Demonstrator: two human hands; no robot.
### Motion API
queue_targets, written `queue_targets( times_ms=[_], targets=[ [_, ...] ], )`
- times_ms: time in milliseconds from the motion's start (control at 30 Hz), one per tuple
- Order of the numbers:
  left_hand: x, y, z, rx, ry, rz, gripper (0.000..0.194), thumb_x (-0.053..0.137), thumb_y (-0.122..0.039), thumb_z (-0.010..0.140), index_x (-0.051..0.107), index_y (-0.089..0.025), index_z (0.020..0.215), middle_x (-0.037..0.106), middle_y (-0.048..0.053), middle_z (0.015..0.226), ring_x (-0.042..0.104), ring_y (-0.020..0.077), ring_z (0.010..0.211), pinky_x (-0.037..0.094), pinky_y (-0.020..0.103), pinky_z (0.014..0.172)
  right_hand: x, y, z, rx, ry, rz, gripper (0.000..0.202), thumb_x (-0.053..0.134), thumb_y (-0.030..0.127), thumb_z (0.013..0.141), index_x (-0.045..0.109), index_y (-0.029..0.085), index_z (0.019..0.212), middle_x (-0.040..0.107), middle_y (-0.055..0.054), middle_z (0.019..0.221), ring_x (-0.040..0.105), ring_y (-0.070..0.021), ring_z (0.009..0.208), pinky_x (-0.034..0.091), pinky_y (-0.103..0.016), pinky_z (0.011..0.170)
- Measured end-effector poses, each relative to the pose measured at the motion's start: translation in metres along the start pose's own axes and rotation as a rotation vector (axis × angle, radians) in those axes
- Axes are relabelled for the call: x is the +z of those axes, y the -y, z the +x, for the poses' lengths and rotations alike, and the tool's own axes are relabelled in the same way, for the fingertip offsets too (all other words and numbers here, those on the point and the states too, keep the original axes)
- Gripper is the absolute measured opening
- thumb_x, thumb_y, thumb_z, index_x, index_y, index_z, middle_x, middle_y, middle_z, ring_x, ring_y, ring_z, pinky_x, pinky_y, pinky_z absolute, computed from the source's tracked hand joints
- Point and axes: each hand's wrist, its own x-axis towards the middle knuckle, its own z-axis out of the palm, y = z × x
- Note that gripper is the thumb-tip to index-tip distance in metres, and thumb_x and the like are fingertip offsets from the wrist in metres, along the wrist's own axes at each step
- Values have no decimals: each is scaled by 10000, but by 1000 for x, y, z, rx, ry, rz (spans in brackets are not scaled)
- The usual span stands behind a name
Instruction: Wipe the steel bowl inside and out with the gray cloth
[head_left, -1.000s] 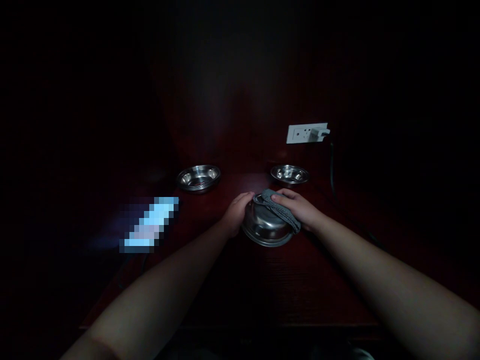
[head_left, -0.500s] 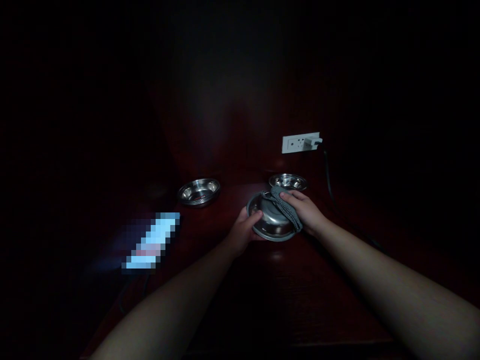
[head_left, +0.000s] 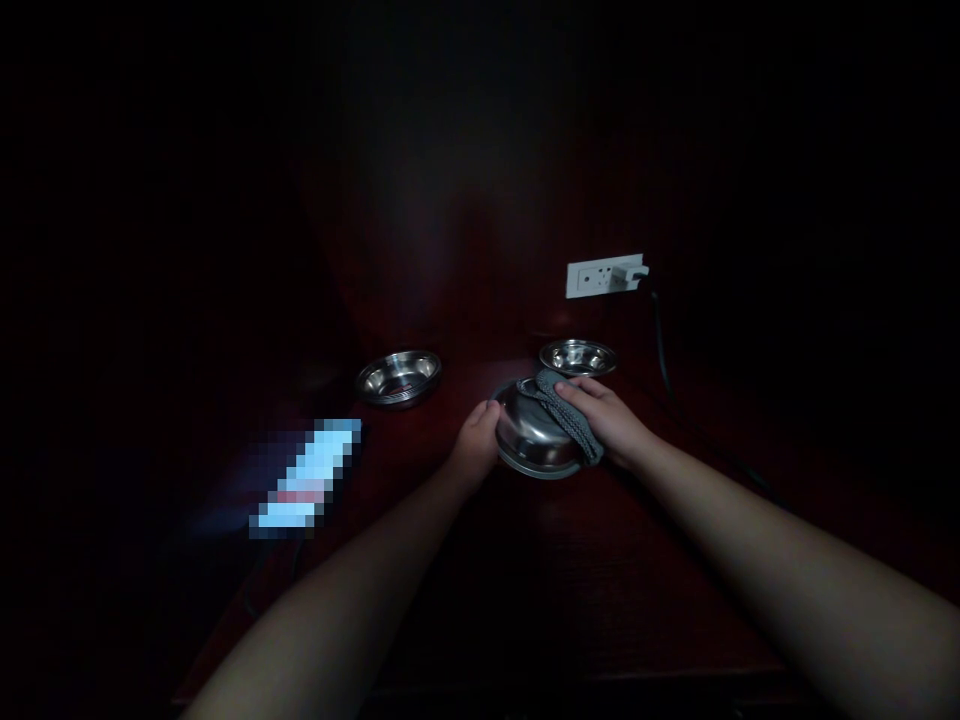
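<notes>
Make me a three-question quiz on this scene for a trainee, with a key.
1. True or false: the left hand holds the grey cloth.
2. Which face of the metal bowl under the cloth is turned to the camera? A: its hollow inside. B: its rounded outside.
3. Fill in: the white plug sits in the ____.

Key:
1. False; the right hand holds it.
2. B.
3. Socket.

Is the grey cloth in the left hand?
No, the right hand holds the grey cloth against the metal bowl, while the left hand holds the bowl's edge.
</notes>
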Motion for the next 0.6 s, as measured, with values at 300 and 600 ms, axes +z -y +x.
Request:
queue_targets(
  times_ms=[300,600],
  targets=[
    [-2,1,4,52,21,-46,164,570,-307,777,633,-160,742,662,12,741,581,138,703,439,271,737,-2,2,-3,24,88,-45,362,746,501,653,645,200,829,684,-9,773,610,-162,726,466,-300,708],
    [-4,7,10,-12,56,-88,163,578,-298,781,653,-153,780,688,27,742,609,149,704,450,293,753,-4,2,-2,48,129,-74,364,756,486,638,637,206,838,675,1,748,604,-155,686,463,-298,686]
  ],
)
